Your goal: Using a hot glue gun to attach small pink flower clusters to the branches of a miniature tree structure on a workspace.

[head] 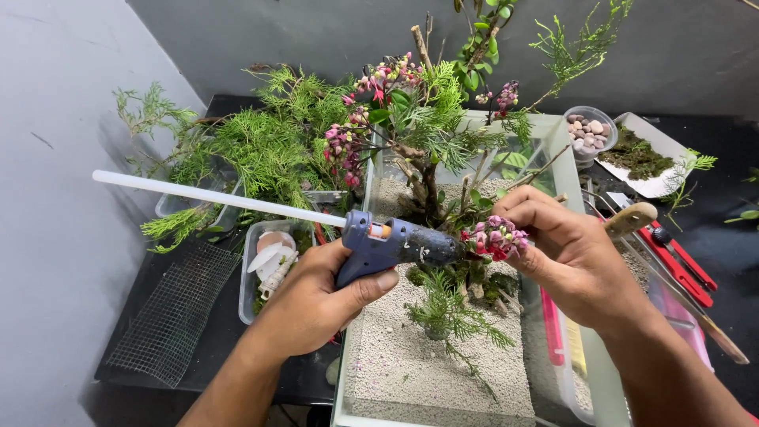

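Observation:
My left hand [316, 304] grips a blue hot glue gun [387, 245] with a long white glue stick [213, 195] poking out of its back toward the left. The nozzle touches a small cluster of pink flowers [496, 237], pinched in the fingers of my right hand [565, 253]. Both hands hover over a glass tank [569, 150] with a sandy floor [411, 356]. A small tree-like branch arrangement [423, 150] with green sprigs and pink blossoms stands in the sand.
Cut green conifer sprigs [261, 146] fill trays at the left. Wire mesh [174, 312] lies at the front left, beside a plastic tub of bits [273, 265]. At the right lie a cup of pebbles [589, 130], a tray of moss [640, 154], a red cutter [680, 265] and a wooden-handled tool [632, 219].

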